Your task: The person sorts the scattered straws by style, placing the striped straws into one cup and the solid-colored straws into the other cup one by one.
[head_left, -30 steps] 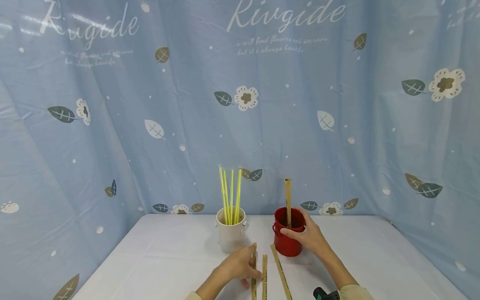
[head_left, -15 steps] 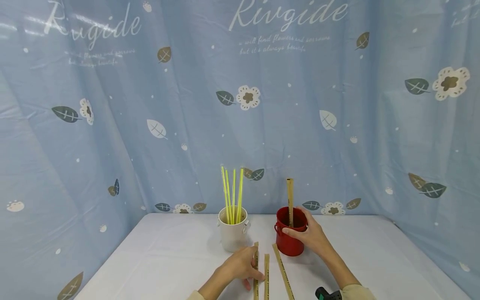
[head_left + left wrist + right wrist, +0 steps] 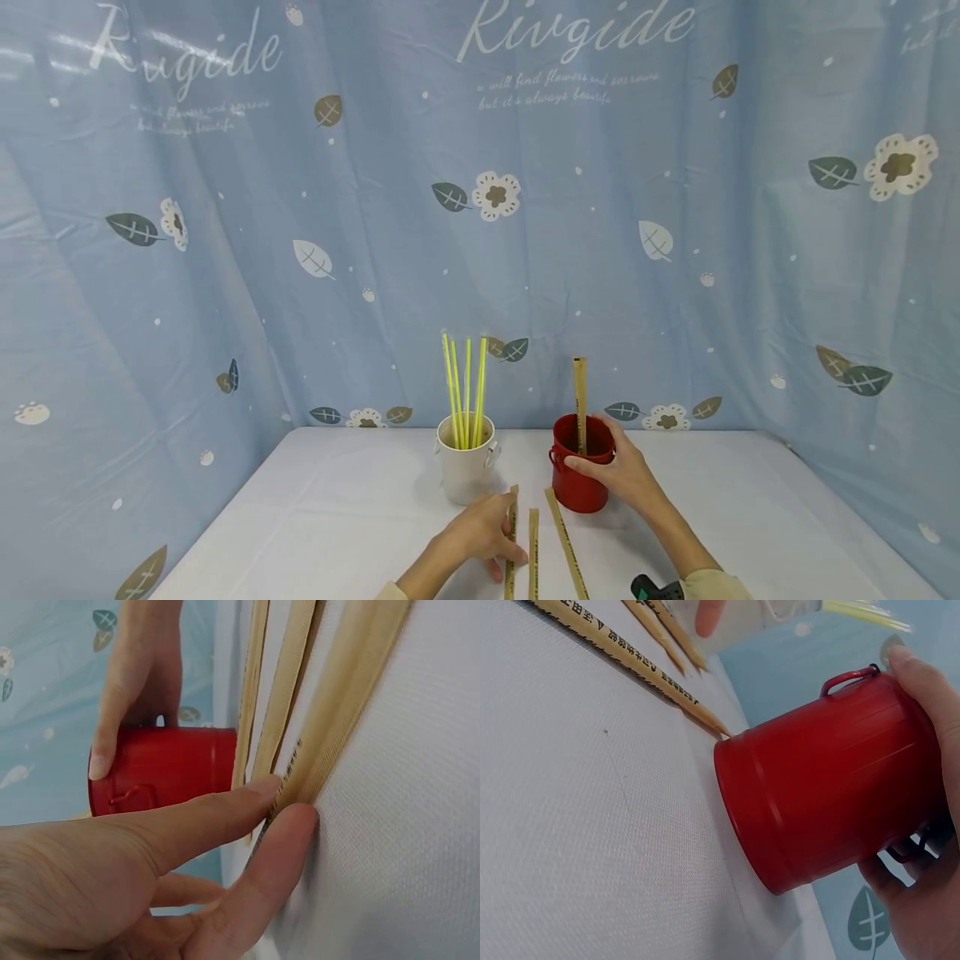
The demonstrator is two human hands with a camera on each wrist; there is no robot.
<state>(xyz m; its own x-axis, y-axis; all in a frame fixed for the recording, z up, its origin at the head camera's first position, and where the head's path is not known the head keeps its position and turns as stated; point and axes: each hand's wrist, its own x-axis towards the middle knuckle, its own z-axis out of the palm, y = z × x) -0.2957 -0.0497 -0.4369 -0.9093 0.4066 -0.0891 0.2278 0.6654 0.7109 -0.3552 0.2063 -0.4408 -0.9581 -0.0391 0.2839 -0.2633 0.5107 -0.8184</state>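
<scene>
My left hand (image 3: 480, 529) pinches the leftmost of three brown paper-wrapped sticks (image 3: 345, 690) between thumb and fingertips, low over the white table. Two more wrapped sticks, the middle one (image 3: 533, 550) and the right one (image 3: 567, 543), lie beside it; black print runs along them. With thumb and fingers spread around its upper part, my right hand (image 3: 626, 475) grips a small red bucket (image 3: 825, 787). That bucket stands upright, and a wrapped stick (image 3: 580, 392) rises out of it.
A white bucket (image 3: 463, 477) stands left of the red one, holding several yellow-green straws (image 3: 467, 392). Behind the table (image 3: 315, 517) hangs a blue curtain (image 3: 375, 250) printed with leaves and flowers. A black device (image 3: 654, 588) sits by the right sleeve.
The head view has shifted slightly. The pinched stick has tilted a little, its near end moving left. My right hand keeps its grip on the red bucket.
</scene>
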